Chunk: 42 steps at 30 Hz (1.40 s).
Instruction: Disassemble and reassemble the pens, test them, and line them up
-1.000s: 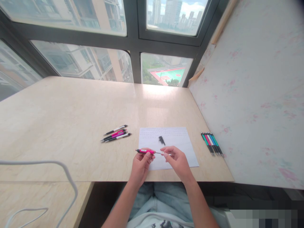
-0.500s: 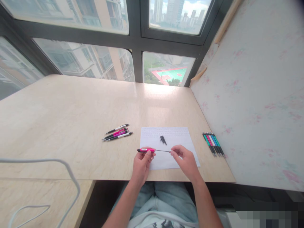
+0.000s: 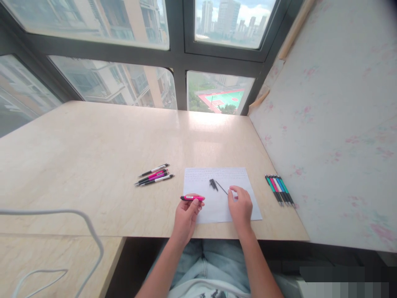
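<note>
My left hand (image 3: pixel 188 213) grips a pink pen barrel (image 3: pixel 192 198) with a black end, held level over the lower left of a sheet of paper (image 3: pixel 214 211). Between the fingertips of my right hand (image 3: pixel 240 205) is one end of a thin dark pen refill (image 3: pixel 221 187), slanting up and to the left. The refill's other end is close to several small black pen parts (image 3: pixel 213 184) on the paper. Barrel and refill are apart. Faint writing runs along the top of the sheet.
Several pens (image 3: pixel 155 176) lie in a loose group on the left of the table (image 3: pixel 102 165). On the right, a row of coloured pens (image 3: pixel 279 190) lies near the papered wall (image 3: pixel 335 145). A white cable (image 3: pixel 89 225) loops at lower left. Windows stand behind.
The refill has come away from the pink barrel and now slants toward the black parts. My right hand has shifted slightly right; my left hand still holds the barrel.
</note>
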Available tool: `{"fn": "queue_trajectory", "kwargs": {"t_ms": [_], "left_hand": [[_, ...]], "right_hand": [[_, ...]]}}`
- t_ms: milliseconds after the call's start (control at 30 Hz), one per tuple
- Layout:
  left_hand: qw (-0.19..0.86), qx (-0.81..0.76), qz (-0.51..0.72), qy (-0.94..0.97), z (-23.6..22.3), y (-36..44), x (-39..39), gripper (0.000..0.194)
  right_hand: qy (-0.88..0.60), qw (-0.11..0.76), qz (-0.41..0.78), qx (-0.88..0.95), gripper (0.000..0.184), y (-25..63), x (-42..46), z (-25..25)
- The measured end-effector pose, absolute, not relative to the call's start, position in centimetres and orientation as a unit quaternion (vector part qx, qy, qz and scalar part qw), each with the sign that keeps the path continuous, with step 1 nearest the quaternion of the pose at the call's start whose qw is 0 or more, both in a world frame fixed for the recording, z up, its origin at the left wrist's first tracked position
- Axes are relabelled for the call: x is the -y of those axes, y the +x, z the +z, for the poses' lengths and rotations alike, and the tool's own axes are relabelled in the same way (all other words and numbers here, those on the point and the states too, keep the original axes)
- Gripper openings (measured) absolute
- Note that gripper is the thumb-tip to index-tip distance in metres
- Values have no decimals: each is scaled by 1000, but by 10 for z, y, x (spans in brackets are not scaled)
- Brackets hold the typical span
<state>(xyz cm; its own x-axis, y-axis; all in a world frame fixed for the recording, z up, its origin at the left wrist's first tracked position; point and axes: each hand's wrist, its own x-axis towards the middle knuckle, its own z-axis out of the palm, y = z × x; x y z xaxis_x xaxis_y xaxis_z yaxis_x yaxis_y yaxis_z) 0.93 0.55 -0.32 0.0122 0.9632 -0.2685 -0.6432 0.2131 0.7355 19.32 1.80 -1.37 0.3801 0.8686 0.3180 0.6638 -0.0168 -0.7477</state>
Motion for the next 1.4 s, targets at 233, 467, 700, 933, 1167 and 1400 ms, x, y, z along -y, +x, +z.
{"fn": "queue_trajectory", "kwargs": {"t_ms": [233,467,700,933,1167,1400], "left_hand": [[683,-376,588,214,-5,9,-6,21],[687,-369,587,219,-2,10,-5,20],[694,-364,577,230,-4,9,-5,18],[698,-362,576,223,-6,8,-6,18],[718,-346,565,214,-1,6,-5,17],[750,-320,547,187,-1,2,-4,17]], "right_hand": [[-618,493,380,480,21,178,-5,2],[-586,500,403,494,28,163,0,14],[-567,487,410,523,19,156,1,22],[-526,463,426,572,18,152,2,32],[-536,445,408,590,14,150,1,42],[-539,427,401,605,14,151,-1,42]]}}
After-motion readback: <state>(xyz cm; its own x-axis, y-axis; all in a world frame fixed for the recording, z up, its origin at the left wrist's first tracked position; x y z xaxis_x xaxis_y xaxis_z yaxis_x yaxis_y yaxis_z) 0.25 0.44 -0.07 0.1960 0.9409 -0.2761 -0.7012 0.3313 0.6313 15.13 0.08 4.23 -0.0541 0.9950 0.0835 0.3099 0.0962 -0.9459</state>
